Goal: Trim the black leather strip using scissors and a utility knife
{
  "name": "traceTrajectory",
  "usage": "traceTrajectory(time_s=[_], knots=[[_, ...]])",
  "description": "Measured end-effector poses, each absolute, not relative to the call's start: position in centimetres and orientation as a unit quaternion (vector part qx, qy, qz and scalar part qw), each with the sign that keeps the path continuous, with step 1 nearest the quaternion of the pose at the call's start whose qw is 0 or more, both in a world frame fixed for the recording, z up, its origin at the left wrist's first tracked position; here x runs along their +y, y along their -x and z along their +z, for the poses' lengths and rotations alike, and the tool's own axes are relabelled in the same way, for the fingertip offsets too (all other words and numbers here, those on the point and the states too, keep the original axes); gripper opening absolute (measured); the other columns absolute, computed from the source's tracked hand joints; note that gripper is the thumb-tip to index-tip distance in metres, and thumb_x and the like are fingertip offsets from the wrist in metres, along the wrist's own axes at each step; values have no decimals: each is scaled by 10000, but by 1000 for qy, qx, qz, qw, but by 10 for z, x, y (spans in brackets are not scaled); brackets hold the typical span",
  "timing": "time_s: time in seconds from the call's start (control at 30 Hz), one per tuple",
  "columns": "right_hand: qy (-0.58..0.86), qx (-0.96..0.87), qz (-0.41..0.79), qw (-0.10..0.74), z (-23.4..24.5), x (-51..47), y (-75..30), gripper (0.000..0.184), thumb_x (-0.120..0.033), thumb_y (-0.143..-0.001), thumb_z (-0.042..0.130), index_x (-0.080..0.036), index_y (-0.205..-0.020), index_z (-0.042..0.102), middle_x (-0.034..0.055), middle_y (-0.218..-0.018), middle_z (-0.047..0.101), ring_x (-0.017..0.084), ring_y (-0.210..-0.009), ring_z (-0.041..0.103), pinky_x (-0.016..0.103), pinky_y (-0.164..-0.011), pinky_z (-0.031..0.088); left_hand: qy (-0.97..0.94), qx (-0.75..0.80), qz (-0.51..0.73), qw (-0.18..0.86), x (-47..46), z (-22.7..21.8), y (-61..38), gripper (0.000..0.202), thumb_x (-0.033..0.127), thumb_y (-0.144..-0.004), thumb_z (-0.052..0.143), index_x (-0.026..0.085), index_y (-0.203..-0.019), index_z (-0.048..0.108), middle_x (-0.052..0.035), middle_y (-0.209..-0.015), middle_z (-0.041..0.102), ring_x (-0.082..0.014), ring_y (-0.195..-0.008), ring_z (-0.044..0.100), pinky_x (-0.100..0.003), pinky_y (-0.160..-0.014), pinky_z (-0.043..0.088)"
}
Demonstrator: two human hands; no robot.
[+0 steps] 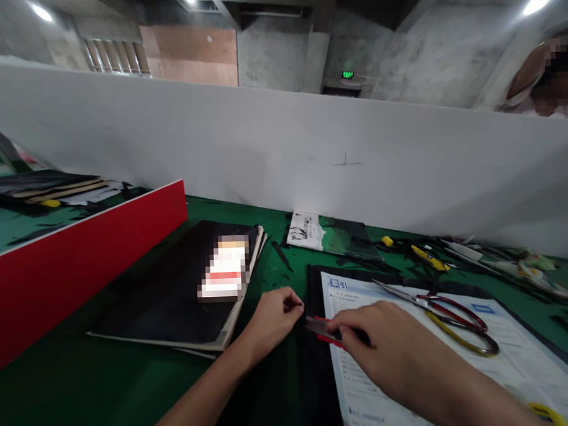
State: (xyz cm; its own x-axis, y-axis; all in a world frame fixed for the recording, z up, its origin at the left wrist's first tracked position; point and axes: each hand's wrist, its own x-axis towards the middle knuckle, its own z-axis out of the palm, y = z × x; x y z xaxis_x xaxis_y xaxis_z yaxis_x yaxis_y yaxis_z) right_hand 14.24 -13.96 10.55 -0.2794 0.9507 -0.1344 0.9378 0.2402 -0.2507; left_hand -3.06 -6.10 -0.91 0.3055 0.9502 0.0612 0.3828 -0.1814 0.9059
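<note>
My right hand point(386, 346) grips a red utility knife point(329, 339), its blade pointing left toward my other hand. Just left of the blade tip, my left hand point(278, 316) is closed in a pinch; what lies between its fingertips is too small to make out. Both hands are over the left margin of a black sheet point(317, 386), which sticks out around a printed page point(364, 384). On that page, beyond my right hand, rest scissors point(424, 302) with red and yellow handles, their blades apart.
At left, a black-covered book point(160, 292) carries a lit phone point(225, 268), beside a red divider point(103, 244). A booklet point(307, 231), a yellow cutter point(428, 257) and black scraps point(282, 255) lie toward the white partition point(263, 145). A person point(535, 83) is behind it.
</note>
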Motion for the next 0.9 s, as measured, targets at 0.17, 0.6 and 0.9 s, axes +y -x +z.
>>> traceTrajectory(time_s=[0.17, 0.6, 0.9], knots=[[606, -784, 133, -5, 105, -143, -144, 245, -274, -852, 427, -242, -658, 574, -16, -713, 662, 145, -578, 478, 301, -537, 263, -689, 488, 335, 418, -60, -10, 30, 65, 216, -723, 565, 180, -704, 615, -20, -699, 645, -171, -686, 615, -259, -637, 445], [598, -790, 133, 29, 102, -148, -140, 271, -231, -855, 399, -250, -709, 626, 2, -737, 684, 177, -638, 571, 307, -580, 331, -693, 492, 333, 409, -60, -10, 30, 62, 206, -724, 562, 184, -707, 617, -11, -702, 650, -169, -694, 619, -258, -645, 448], [593, -791, 152, 15, 105, -157, -143, 248, -237, -834, 438, -281, -763, 671, -9, -762, 702, 186, -672, 617, 291, -572, 359, -694, 493, 334, 405, -63, -8, 30, 58, 184, -723, 565, 176, -695, 615, -8, -673, 639, -160, -668, 606, -247, -624, 432]])
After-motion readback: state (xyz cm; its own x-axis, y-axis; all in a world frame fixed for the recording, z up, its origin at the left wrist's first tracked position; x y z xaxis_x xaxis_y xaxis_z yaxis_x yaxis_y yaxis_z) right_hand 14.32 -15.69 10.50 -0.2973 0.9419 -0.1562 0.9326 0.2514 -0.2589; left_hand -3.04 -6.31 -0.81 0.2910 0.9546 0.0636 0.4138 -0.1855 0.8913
